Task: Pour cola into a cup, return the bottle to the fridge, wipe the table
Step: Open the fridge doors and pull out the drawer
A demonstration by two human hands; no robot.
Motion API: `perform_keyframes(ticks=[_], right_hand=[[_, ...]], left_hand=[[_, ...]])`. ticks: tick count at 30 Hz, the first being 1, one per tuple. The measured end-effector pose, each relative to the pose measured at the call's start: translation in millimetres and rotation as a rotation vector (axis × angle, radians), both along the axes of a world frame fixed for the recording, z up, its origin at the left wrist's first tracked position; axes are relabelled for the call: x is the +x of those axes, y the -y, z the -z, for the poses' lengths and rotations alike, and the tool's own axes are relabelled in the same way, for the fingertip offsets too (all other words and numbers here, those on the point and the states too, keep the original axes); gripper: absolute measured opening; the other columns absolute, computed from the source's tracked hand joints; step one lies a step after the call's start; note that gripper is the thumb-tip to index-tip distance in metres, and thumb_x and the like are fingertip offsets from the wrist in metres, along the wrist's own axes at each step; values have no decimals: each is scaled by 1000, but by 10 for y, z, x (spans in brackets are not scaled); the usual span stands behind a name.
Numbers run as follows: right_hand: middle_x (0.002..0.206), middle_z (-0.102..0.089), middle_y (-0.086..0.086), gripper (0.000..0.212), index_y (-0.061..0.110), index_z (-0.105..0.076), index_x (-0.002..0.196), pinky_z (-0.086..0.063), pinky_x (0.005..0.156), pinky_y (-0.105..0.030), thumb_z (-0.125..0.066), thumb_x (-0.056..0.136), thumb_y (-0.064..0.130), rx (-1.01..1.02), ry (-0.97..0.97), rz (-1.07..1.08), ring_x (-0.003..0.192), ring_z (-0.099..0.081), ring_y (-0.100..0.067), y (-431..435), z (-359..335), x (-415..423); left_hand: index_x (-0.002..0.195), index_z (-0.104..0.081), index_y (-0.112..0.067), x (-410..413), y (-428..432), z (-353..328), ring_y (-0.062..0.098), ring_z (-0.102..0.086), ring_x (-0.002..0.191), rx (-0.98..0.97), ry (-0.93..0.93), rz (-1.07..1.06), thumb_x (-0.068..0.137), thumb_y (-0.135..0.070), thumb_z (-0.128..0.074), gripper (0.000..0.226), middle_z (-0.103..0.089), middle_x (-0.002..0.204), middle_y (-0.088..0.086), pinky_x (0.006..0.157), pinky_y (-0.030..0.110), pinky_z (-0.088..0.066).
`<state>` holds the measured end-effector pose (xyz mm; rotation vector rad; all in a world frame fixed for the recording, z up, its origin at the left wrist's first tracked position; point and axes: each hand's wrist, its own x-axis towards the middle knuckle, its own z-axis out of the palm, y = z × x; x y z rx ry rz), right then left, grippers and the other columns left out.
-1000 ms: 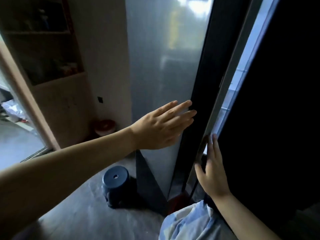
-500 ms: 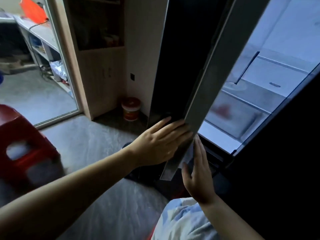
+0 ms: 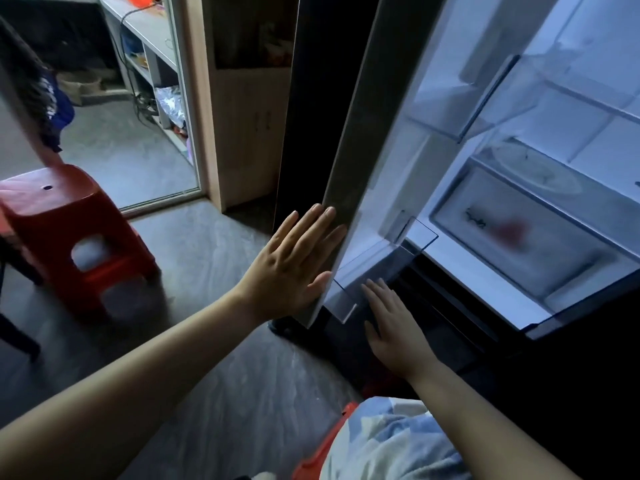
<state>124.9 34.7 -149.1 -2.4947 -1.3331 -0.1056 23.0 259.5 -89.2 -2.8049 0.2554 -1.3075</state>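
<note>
So here's me at the fridge (image 3: 540,109), which fills everything from about 12 to 3 o'clock in my view. The door (image 3: 349,150) is swung open and stands edge-on to me, running from 12 o'clock down to dead centre.

My left hand (image 3: 294,268) is flat against the door's dark outer side down near its bottom corner. The fingers are straight and a bit spread, the tips reach the grey edge, and nothing is gripped, it's just a palm press.

My right hand (image 3: 394,330) is at about 5 o'clock from the left one, on the other side of the door and lower down. It's back up, with the fingers straight and loose and nothing in it. The fingertips point up at the clear door shelf (image 3: 374,268). I honestly can't tell if they touch it or are just under it.

Inside the fridge it's lit up bluish white. There's a frosted drawer (image 3: 519,251) at 3 o'clock with a red smudge (image 3: 512,233) showing through the front, too blurry to say what it is.

A red plastic stool (image 3: 65,216) sits at 9 o'clock on the grey floor (image 3: 214,341), well away from the fridge. A wooden cabinet (image 3: 249,126) stands at 11 o'clock, just beside the door. My blue and white patterned clothes (image 3: 391,441) poke in at 5 o'clock at the bottom.
</note>
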Motion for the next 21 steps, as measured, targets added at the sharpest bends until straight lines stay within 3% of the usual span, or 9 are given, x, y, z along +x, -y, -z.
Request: perform_keyframes(ticks=[5, 11, 15, 18, 21], right_hand=[[149, -36, -8, 62, 6, -37, 143, -19, 115, -37, -53, 84, 12, 31, -22, -28, 142, -20, -20, -373, 1, -22], [155, -19, -3, 64, 6, -25, 147, -11, 119, -31, -52, 88, 6, -2, -91, -79, 143, -6, -10, -714, -53, 89], [158, -7, -10, 70, 4, -14, 149, -2, 119, -34, -52, 91, 14, -56, -49, 66, 146, 2, -23, -765, -148, 379], [159, 3, -10, 75, 9, -3, 151, 3, 116, -32, -50, 92, 20, -206, -52, 162, 146, 7, -26, -733, -185, 652], [159, -6, -11, 76, 12, -9, 151, -2, 117, -36, -47, 86, 8, -210, -37, 102, 146, 0, -29, -709, -168, 799]], left_hand=[[143, -33, -9, -32, -104, 287, 30, -28, 141, -57, -94, 86, 93, -27, -51, 56, -31, 149, 11, 117, 44, -23], [137, -49, -1, 70, -161, 611, 29, -39, 137, -175, -594, -30, 90, -33, -40, 58, -48, 143, 16, 111, 44, -36], [153, -13, -7, 206, -149, 594, 26, -6, 149, -180, -793, -149, 99, -45, -27, 68, -16, 159, 12, 118, 33, 2], [153, -1, -7, 317, -168, 530, 26, 5, 149, -176, -866, -293, 99, -50, -30, 74, -2, 161, 12, 118, 35, 4], [153, 2, -6, 424, -179, 472, 27, 8, 148, -183, -934, -399, 97, -54, -31, 81, 5, 161, 15, 119, 37, 4]])
